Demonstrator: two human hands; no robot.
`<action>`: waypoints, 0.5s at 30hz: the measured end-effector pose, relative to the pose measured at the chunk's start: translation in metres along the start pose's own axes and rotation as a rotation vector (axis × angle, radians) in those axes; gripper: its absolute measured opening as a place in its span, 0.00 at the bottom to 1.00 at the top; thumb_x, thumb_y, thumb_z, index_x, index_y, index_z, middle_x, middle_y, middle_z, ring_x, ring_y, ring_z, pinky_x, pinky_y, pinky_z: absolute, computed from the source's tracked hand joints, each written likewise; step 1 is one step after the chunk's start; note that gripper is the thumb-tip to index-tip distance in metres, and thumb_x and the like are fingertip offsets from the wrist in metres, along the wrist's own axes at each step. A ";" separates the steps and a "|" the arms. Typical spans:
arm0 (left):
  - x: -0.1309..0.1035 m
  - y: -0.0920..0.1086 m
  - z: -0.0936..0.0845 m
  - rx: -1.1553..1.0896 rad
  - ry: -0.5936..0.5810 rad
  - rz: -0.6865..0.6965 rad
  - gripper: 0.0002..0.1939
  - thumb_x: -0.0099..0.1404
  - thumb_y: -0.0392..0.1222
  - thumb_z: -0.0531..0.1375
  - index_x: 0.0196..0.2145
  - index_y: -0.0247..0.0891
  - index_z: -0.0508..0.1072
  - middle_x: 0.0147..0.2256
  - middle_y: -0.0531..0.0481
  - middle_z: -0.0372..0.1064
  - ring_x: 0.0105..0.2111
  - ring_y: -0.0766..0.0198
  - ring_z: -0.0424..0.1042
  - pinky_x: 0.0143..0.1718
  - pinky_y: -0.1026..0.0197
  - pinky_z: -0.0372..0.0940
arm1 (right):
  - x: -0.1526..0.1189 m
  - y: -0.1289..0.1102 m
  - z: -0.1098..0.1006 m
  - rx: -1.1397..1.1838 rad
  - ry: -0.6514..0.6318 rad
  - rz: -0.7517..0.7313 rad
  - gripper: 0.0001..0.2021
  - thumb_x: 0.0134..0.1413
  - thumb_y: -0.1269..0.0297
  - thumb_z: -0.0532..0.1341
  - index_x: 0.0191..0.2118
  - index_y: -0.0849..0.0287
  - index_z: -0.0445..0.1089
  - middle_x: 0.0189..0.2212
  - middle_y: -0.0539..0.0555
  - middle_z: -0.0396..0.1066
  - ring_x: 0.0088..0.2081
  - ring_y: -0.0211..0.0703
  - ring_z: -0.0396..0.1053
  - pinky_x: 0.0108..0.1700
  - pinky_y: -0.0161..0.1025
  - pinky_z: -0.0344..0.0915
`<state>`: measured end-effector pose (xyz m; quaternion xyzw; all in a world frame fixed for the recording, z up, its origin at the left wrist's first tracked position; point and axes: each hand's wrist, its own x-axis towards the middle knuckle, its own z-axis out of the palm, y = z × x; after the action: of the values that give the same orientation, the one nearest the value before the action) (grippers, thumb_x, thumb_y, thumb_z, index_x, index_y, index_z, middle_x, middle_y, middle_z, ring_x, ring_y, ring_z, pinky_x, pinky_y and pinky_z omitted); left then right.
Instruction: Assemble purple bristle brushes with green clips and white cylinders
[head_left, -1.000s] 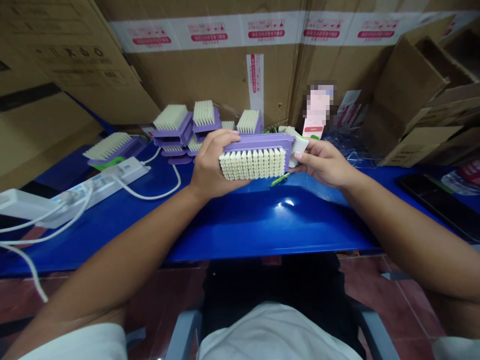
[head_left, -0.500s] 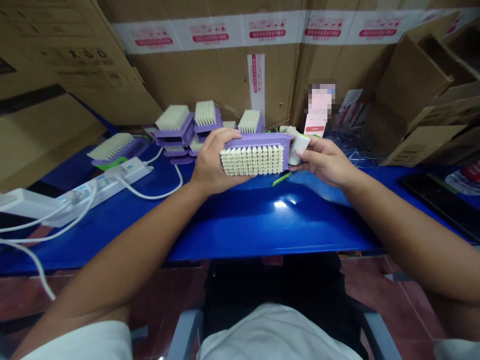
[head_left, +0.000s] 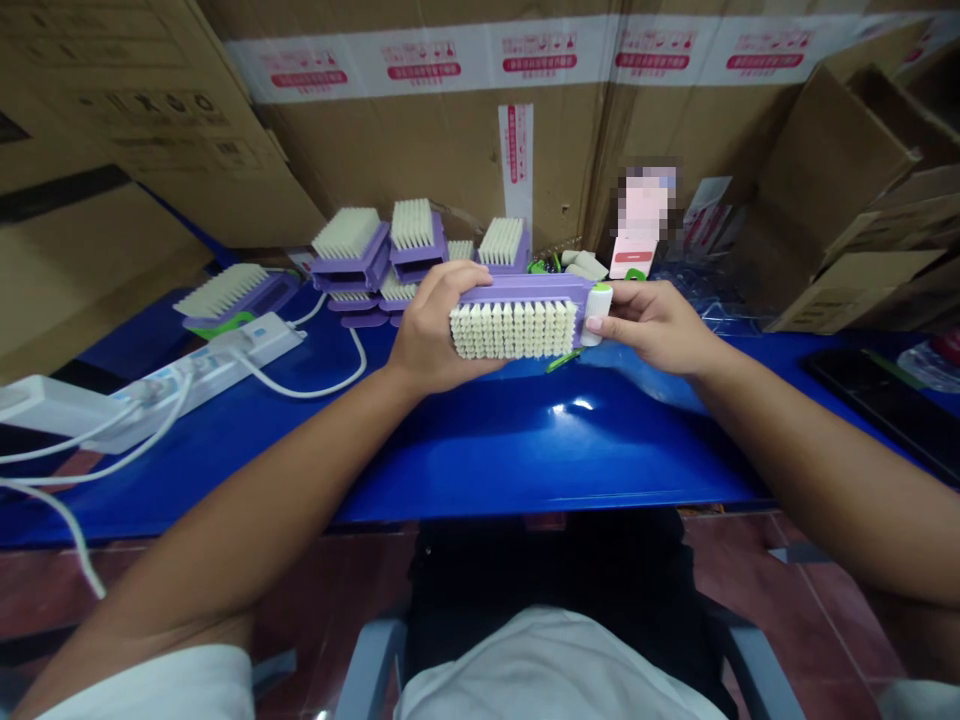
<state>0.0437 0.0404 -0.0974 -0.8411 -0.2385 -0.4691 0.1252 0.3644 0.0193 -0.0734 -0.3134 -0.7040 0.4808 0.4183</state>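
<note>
Left hand (head_left: pixel 429 332) grips purple brush (head_left: pixel 516 331); right hand (head_left: pixel 660 328) pinches white piece (head_left: pixel 598 312), seemingly touching it.

Smooth plastic, that purple brush (head_left: pixel 517 312) was, its pale bristles (head_left: pixel 514 334) rough and stubbly! The white end piece (head_left: pixel 598 318) looked matt plastic, the worktop (head_left: pixel 480 450) shone glossy and smooth, and the cardboard (head_left: pixel 427 145) stayed dull under smooth tape (head_left: pixel 480 58).

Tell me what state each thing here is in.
Left hand: closed around the brush block
Brush block: held up, bristles facing the wearer
Right hand: pinching the white end piece
White end piece: at the block's end; fastening unclear
Brushes behind: bristles up, some stacked
Power strip: cables plugged in
Phone: propped up, screen lit
Carton at right: open
</note>
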 end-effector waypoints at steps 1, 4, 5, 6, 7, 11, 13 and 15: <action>0.000 0.001 0.000 0.002 -0.009 -0.009 0.46 0.58 0.71 0.77 0.64 0.49 0.67 0.59 0.45 0.76 0.58 0.43 0.77 0.59 0.29 0.77 | 0.000 -0.001 0.000 -0.006 -0.001 -0.005 0.18 0.52 0.48 0.82 0.43 0.54 0.87 0.40 0.55 0.84 0.47 0.55 0.81 0.55 0.57 0.82; -0.001 0.003 -0.002 -0.003 -0.041 -0.057 0.43 0.60 0.70 0.75 0.63 0.48 0.68 0.59 0.45 0.76 0.60 0.43 0.76 0.61 0.28 0.75 | 0.000 -0.001 0.000 -0.003 0.010 0.011 0.19 0.52 0.48 0.83 0.43 0.54 0.87 0.39 0.54 0.83 0.45 0.53 0.80 0.53 0.55 0.83; -0.001 0.003 -0.002 -0.009 -0.051 -0.080 0.42 0.61 0.70 0.74 0.63 0.48 0.68 0.59 0.46 0.76 0.60 0.43 0.76 0.62 0.27 0.74 | 0.000 -0.001 0.000 0.013 0.021 0.023 0.19 0.52 0.47 0.82 0.44 0.54 0.87 0.39 0.54 0.84 0.44 0.53 0.81 0.53 0.55 0.83; -0.002 0.002 -0.003 -0.012 -0.057 -0.103 0.42 0.62 0.71 0.73 0.63 0.48 0.68 0.60 0.46 0.75 0.61 0.43 0.75 0.63 0.27 0.73 | 0.000 0.000 0.000 0.041 0.041 0.033 0.20 0.52 0.47 0.82 0.45 0.53 0.87 0.39 0.54 0.84 0.44 0.52 0.81 0.52 0.54 0.83; -0.002 0.002 -0.004 -0.010 -0.060 -0.121 0.42 0.62 0.71 0.73 0.64 0.48 0.67 0.60 0.46 0.75 0.62 0.43 0.75 0.64 0.27 0.72 | 0.000 0.001 0.000 0.079 0.068 0.040 0.20 0.53 0.46 0.82 0.46 0.53 0.86 0.40 0.54 0.84 0.43 0.51 0.81 0.51 0.53 0.84; -0.001 -0.001 -0.005 0.012 -0.074 -0.163 0.45 0.62 0.74 0.72 0.64 0.46 0.66 0.61 0.45 0.74 0.63 0.43 0.74 0.64 0.26 0.71 | 0.000 0.004 0.001 0.204 0.159 0.035 0.24 0.53 0.45 0.82 0.50 0.51 0.84 0.43 0.53 0.85 0.44 0.50 0.83 0.51 0.51 0.84; 0.000 0.000 -0.006 0.014 -0.069 -0.164 0.44 0.61 0.74 0.72 0.63 0.47 0.66 0.60 0.45 0.74 0.62 0.43 0.74 0.64 0.25 0.72 | 0.001 0.006 0.002 0.188 0.156 0.031 0.25 0.52 0.45 0.82 0.50 0.52 0.84 0.44 0.54 0.85 0.46 0.52 0.83 0.50 0.52 0.84; 0.000 0.002 -0.006 0.019 -0.060 -0.162 0.43 0.62 0.73 0.71 0.63 0.47 0.67 0.60 0.45 0.74 0.62 0.43 0.74 0.63 0.24 0.72 | 0.001 0.008 0.003 0.164 0.140 0.025 0.24 0.53 0.45 0.82 0.50 0.52 0.84 0.45 0.55 0.85 0.47 0.53 0.83 0.50 0.53 0.84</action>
<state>0.0404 0.0364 -0.0947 -0.8314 -0.3139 -0.4501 0.0875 0.3620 0.0216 -0.0807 -0.3196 -0.6275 0.5188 0.4847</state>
